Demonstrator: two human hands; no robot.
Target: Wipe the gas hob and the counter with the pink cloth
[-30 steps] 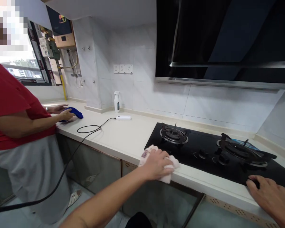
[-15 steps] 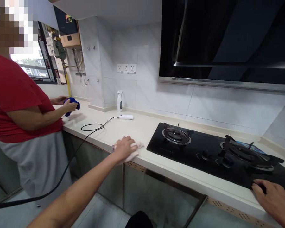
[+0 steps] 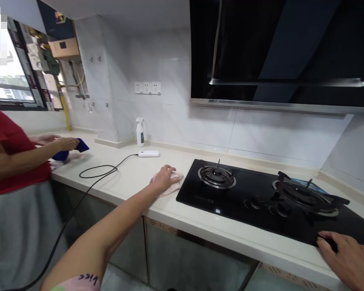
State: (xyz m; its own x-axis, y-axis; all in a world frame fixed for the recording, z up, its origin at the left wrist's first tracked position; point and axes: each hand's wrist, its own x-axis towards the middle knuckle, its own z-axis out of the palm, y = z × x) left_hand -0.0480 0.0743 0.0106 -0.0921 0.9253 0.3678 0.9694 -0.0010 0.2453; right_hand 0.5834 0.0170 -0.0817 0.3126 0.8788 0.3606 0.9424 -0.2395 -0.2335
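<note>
My left hand [image 3: 164, 179] is closed over a pale pinkish cloth [image 3: 176, 186], pressing it onto the white countertop [image 3: 133, 188] just left of the black gas cooktop [image 3: 230, 206]. The cloth lies bunched, its edges showing around my fingers. At the far right, my right hand [image 3: 348, 256] rests on the front edge of the cooktop, thumb apart from the curved index finger. Its other fingers are partly hidden, and I see no object in it.
A white spray bottle [image 3: 140, 132] stands by the wall. Near it lies a white device [image 3: 149, 154] with a looping black cable [image 3: 98, 176]. At left, a person in a red top [image 3: 16, 151] handles a blue cloth [image 3: 82, 145]. A range hood [image 3: 279, 48] hangs above.
My left hand has slid the cloth back from the counter's front edge, farther onto the countertop beside the cooktop. My view has turned right. The other person's blue cloth is now lower, near the counter.
</note>
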